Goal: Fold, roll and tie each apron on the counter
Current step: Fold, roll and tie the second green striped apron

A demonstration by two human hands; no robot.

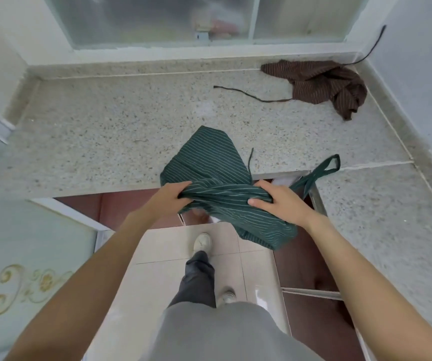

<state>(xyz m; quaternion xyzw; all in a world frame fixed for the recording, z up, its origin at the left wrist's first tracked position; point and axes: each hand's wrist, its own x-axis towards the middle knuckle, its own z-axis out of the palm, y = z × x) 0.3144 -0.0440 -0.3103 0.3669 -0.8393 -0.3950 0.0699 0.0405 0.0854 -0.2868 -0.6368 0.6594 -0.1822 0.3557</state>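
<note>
Speckled granite counter (110, 121) runs wall to wall under a frosted window (157, 19), then turns a corner and comes forward along the right side. At far left, a pale glass panel with a gold scroll pattern (27, 285). Below the counter edge: beige floor tiles (157, 246) and dark red cabinet fronts.

Person stands at the counter's front edge, both bare forearms reaching forward. Grey top, dark trousers, pale shoes visible below.

Left hand (168, 198): fingers curled round the left end of a bunched band of the green striped apron (209, 162), gripping it. Fingertips are buried in the cloth.

Green apron: its upper part lies on the counter near the front edge, folded to a rough point aimed at the window. The lower part is gathered between the two hands, just off the edge. A loose flap hangs below the right hand, over the floor.

Right hand (277, 201): palm down on the right end of the gathered band, fingers curled over it and thumb pressing the cloth, holding it.

From that right end, a green strap loop (326, 165) trails up onto the counter corner. A thin green tie stands up just beside the apron's right edge.

Far right back corner: brown striped apron (324, 84), crumpled in a heap on the counter, well apart from the green one. One dark tie lies out to its left across the granite; another runs up the right wall.
</note>
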